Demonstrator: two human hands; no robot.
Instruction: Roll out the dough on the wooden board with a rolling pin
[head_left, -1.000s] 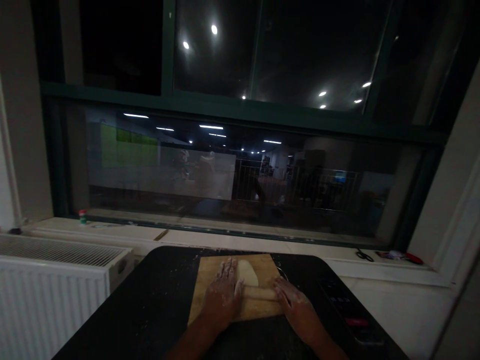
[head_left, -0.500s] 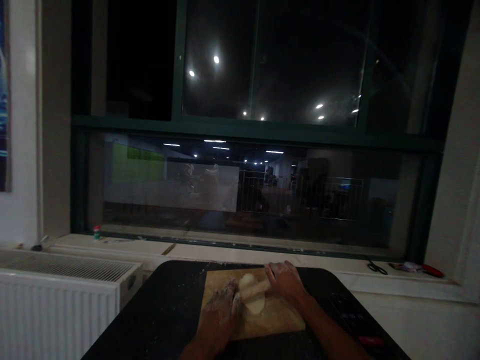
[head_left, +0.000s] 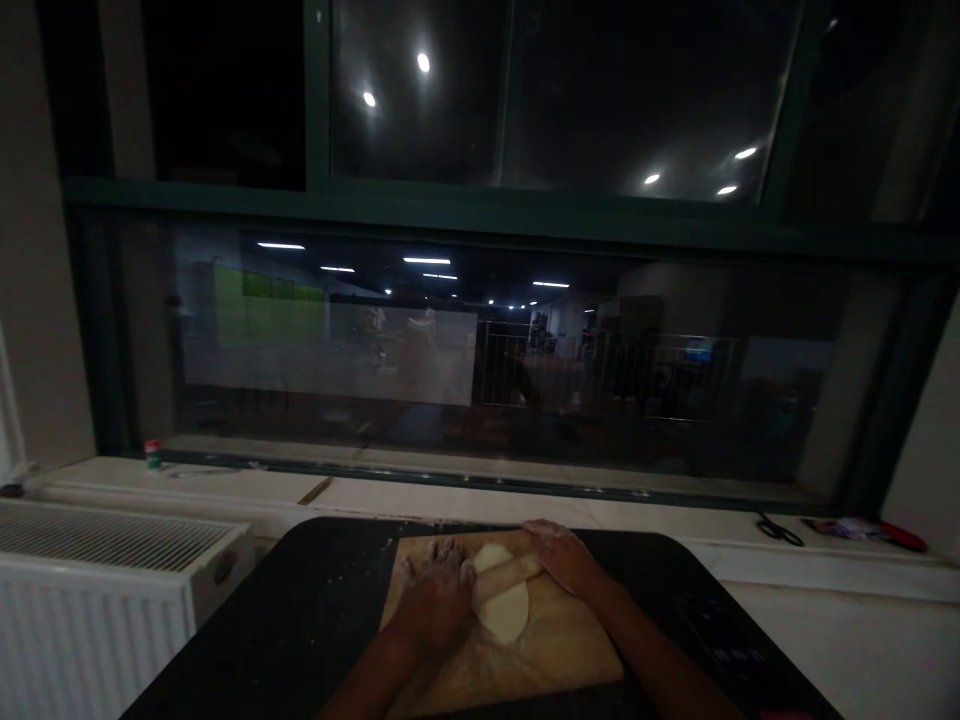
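Note:
A pale oval of dough (head_left: 504,612) lies on a wooden board (head_left: 559,645) that sits on a black table (head_left: 322,610). A wooden rolling pin (head_left: 506,577) lies tilted across the far part of the dough. My left hand (head_left: 435,592), dusted with flour, presses on the pin's left end. My right hand (head_left: 566,558) rests on its right end, farther from me than the left hand. The palms cover both ends of the pin.
A white radiator (head_left: 97,580) stands left of the table. Behind runs a pale window sill (head_left: 450,495) with a small red-capped bottle (head_left: 153,453) at left, scissors (head_left: 778,528) and a red item (head_left: 896,537) at right. A dark device (head_left: 731,655) lies on the table's right side.
The pin went from level to slanted, my right hand pushing forward. The dough has grown longer toward me. My left hand moved a little farther up the board.

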